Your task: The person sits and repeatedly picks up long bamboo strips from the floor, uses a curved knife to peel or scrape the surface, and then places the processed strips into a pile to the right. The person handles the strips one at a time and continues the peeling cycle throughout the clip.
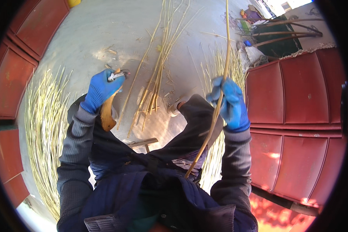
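Right hand (pixel 231 103) closed around one long cane (pixel 220 89), left hand (pixel 101 89) clenching a wooden-handled cutter (pixel 109 112); bundles of stalks (pixel 44 127) lie unworked

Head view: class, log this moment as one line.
left hand: grips shears | right hand: holds long cane upright | floor: loose canes

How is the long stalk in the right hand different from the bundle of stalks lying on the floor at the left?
The long stalk is a single piece, while the bundle on the floor holds many. The stalk is gripped in the right hand and raised off the ground; the bundle lies flat and untouched. The stalk looks browner and thicker; the bundle's stalks look paler and thinner. Both are long, slim, straw-coloured plant stems.
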### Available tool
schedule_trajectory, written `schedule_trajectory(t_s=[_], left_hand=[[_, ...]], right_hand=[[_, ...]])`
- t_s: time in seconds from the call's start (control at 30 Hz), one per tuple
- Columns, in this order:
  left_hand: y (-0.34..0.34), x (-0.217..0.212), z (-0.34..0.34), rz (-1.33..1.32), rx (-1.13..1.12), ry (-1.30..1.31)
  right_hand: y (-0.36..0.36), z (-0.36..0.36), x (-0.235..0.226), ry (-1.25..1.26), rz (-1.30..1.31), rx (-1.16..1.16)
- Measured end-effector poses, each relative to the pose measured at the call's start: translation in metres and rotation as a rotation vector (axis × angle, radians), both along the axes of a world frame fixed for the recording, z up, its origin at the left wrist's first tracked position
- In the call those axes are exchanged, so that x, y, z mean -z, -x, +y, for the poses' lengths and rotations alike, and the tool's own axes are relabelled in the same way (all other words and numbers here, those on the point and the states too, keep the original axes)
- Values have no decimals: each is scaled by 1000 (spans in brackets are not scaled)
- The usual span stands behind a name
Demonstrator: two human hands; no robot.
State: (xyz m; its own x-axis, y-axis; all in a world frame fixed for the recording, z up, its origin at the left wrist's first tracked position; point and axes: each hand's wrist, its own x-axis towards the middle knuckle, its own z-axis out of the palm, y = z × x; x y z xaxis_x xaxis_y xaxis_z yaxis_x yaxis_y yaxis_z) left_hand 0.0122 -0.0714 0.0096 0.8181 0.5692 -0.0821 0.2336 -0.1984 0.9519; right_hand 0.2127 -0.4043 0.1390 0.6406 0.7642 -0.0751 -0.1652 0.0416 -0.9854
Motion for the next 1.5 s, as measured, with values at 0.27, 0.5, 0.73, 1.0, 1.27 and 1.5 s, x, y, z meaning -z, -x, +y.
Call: schedule_trajectory(t_s=[0.27, 0.5, 0.73, 1.0, 1.27, 1.5], left_hand=[[70, -65, -108, -116, 387, -358], [117, -78, -121, 14, 466, -265], [122, -73, -131, 13, 461, -355], [121, -73, -134, -3, 421, -402], [112, -85, -129, 160, 368, -21], [80, -87, -118, -114, 343, -397]], right_hand=[[-77, 69, -5, -172, -158, 195], [-70, 91, -13, -273, -207, 189], [-61, 96, -16, -174, -185, 240], [-51, 102, -3, -176, -141, 237], [27, 113, 7, -47, -167, 400], [107, 110, 31, -26, -78, 233]])
